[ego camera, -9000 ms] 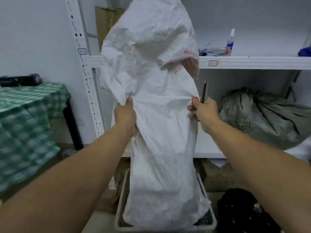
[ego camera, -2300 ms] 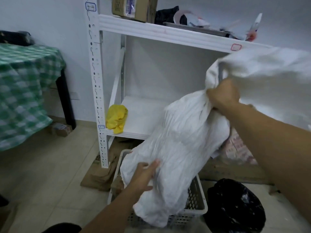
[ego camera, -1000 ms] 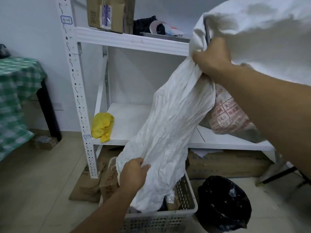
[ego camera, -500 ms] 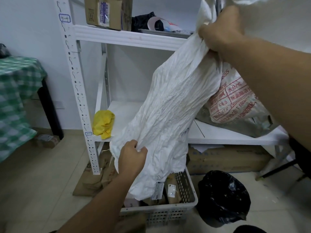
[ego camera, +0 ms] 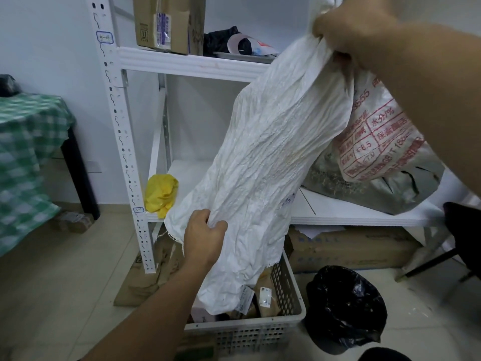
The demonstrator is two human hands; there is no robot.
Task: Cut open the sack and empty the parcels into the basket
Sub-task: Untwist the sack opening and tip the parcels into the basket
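A white woven sack (ego camera: pixel 268 162) hangs slanted, its open lower end just above a white perforated basket (ego camera: pixel 286 321) on the floor. My right hand (ego camera: pixel 348 24) grips the sack's upper end, bunched, near the top of the view. My left hand (ego camera: pixel 203 235) pinches the fabric close to the lower end. Several brown parcels (ego camera: pixel 264 295) with white labels lie in the basket below the sack's mouth. Whether the sack still holds anything is hidden.
A white metal rack (ego camera: pixel 187 63) stands behind, carrying a cardboard box (ego camera: pixel 166 22), a yellow bag (ego camera: pixel 160 194) and a printed sack (ego camera: pixel 377 144). A black rubbish bag (ego camera: pixel 343 306) sits right of the basket. A green checked table (ego camera: pixel 23 157) is at the left.
My right hand has lifted the sack's top end higher and my left hand has moved up with it, so the lower end has risen and more parcels show in the basket.
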